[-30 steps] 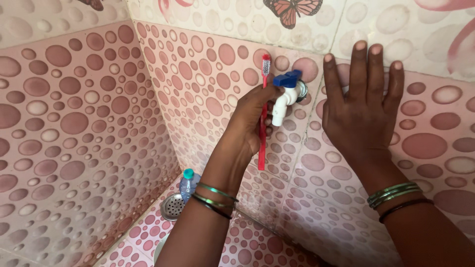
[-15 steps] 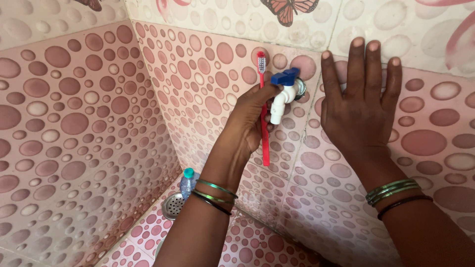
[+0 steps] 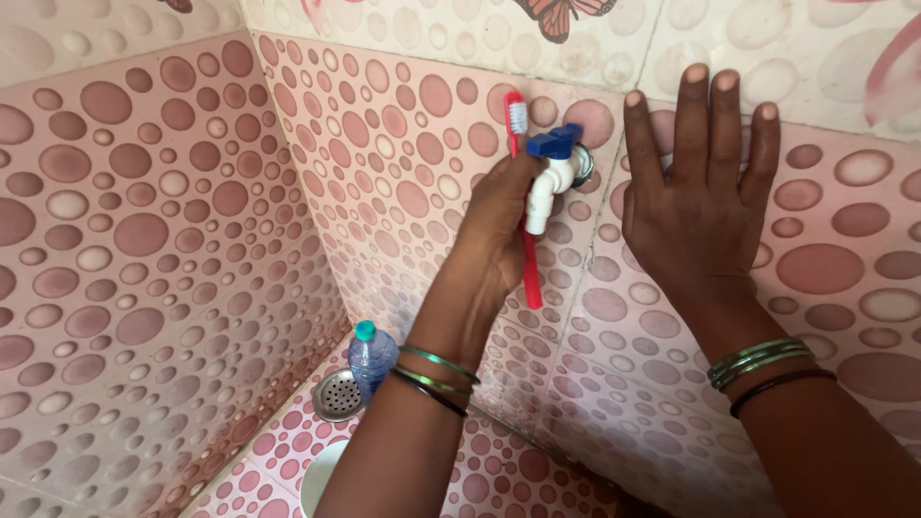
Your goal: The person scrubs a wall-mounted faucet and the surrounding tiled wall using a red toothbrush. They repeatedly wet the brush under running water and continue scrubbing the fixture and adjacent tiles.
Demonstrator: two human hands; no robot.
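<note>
My left hand [image 3: 499,225] grips a red toothbrush [image 3: 530,273] upright, bristles up near the top, and its thumb and fingers also touch the blue handle of a white wall tap [image 3: 549,182]. The brush head sits just left of the tap handle. My right hand [image 3: 698,206] lies flat with fingers spread on the pink dotted wall tiles, to the right of the tap, holding nothing. Both wrists wear green and dark bangles.
A small clear plastic bottle [image 3: 369,357] with a teal cap stands on the floor in the corner beside a round metal floor drain [image 3: 336,395]. A pale round rim [image 3: 315,480] shows at the bottom edge. Butterfly-patterned tiles [image 3: 561,14] run above.
My left hand has shifted right with the toothbrush, closer onto the tap handle. The view moved slightly, showing more of the bottle. The right hand stays flat on the wall.
</note>
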